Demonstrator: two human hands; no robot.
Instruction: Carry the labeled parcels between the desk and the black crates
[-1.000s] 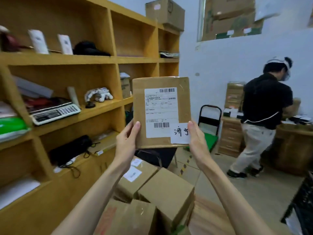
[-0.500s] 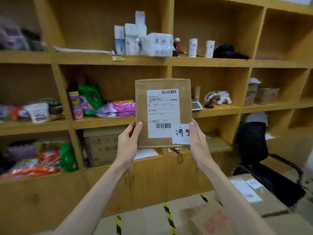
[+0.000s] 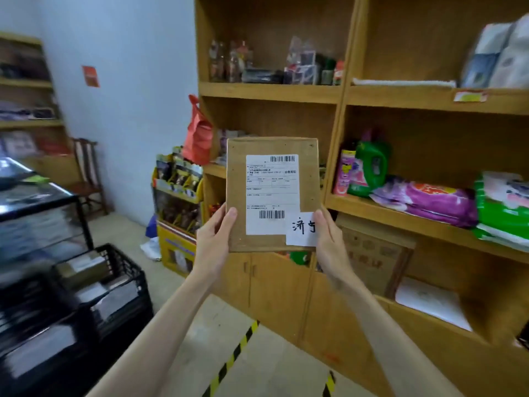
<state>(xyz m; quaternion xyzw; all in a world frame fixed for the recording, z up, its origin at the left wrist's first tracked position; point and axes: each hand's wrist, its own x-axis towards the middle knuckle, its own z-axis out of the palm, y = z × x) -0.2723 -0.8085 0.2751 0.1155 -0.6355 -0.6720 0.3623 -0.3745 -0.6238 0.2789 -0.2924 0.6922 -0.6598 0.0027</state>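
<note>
A flat brown cardboard parcel (image 3: 237,173) is held upright in front of me, with a white barcode label and a small handwritten slip at its lower right corner. My left hand (image 3: 213,242) grips its lower left edge, thumb on the front. My right hand (image 3: 329,242) grips the lower right edge beside the slip. Black crates (image 3: 120,270) holding several parcels stand at the lower left, below and left of the held parcel.
Wooden shelving (image 3: 340,94) with bottles, detergent and bags fills the right and centre. A yellow snack display stand (image 3: 174,213) sits on the floor by the shelf end. A glass counter (image 3: 37,196) is at left, a chair (image 3: 86,173) behind it. Yellow-black tape (image 3: 232,356) marks the floor.
My view has swung left along the shelves; the other person and the desk boxes have gone from view, and the black crates have come in at lower left. Both hands keep the same hold.
</note>
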